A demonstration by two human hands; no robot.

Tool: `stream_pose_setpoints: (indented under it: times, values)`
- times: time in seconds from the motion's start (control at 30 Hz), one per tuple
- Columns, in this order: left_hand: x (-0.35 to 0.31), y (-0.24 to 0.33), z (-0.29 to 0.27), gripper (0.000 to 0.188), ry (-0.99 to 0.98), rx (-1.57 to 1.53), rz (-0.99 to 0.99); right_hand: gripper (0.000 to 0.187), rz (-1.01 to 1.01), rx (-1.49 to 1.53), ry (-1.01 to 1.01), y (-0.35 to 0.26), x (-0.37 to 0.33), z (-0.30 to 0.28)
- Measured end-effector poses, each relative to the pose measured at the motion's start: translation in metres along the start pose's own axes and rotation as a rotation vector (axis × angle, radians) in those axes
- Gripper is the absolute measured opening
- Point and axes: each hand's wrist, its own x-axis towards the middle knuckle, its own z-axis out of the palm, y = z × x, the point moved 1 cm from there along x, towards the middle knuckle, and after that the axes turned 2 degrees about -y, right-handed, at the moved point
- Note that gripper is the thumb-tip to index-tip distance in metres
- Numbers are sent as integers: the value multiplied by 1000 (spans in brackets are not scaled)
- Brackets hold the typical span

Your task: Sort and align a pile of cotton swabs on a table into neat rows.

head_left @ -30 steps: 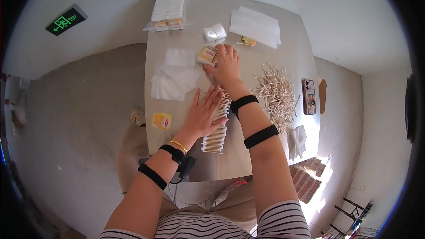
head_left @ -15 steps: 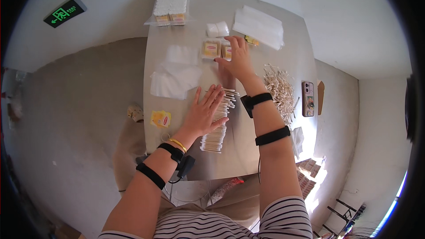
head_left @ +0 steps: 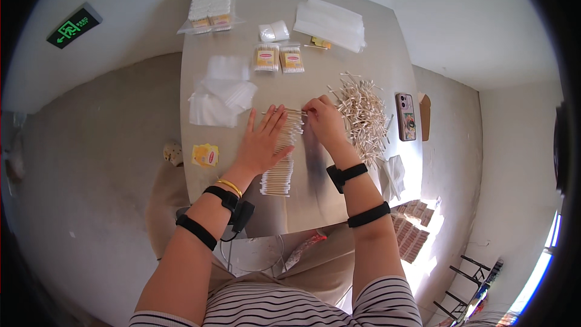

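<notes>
A long row of cotton swabs (head_left: 276, 180) lies side by side on the metal table in front of me. Over its left side and far part, my left hand (head_left: 261, 145) rests flat with the fingers spread, hiding some of the sticks. At the row's far right end, the fingertips of my right hand (head_left: 324, 122) are pinched at the tip of a cotton swab (head_left: 294, 111). To the right of that hand is a loose heap of cotton swabs (head_left: 364, 115). Two filled packs, a left pack (head_left: 267, 58) and a right pack (head_left: 292, 60), lie beyond my hands.
Clear plastic bags (head_left: 221, 100) are spread at the left, with yellow cards (head_left: 205, 155) nearer me. A big bag of packs (head_left: 212, 3), a folded bag (head_left: 274, 31) and white sheets (head_left: 331, 24) lie at the far side. A phone (head_left: 406, 116) sits near the right edge.
My right hand has come back from the filled packs to the far end of the swab row, and its fingers have closed. My left hand stays on the row. The whole view has shifted slightly.
</notes>
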Motion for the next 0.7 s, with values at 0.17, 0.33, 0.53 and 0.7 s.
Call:
stream_pose_setpoints:
  times: [0.17, 0.33, 0.53, 0.7]
  values:
    - [2, 2, 3, 81, -3, 10, 9, 11, -28, 31, 3, 2, 7, -3]
    - [-1, -2, 2, 83, -42, 43, 2, 11, -81, -178, 151, 21, 2, -41]
    - [0, -1, 1, 82, -10, -14, 16, 22, -212, -391, 29, 28, -3, -54]
    - [0, -2, 1, 83, 3, 2, 15, 23, -243, -477, -65, 26, 0, -64]
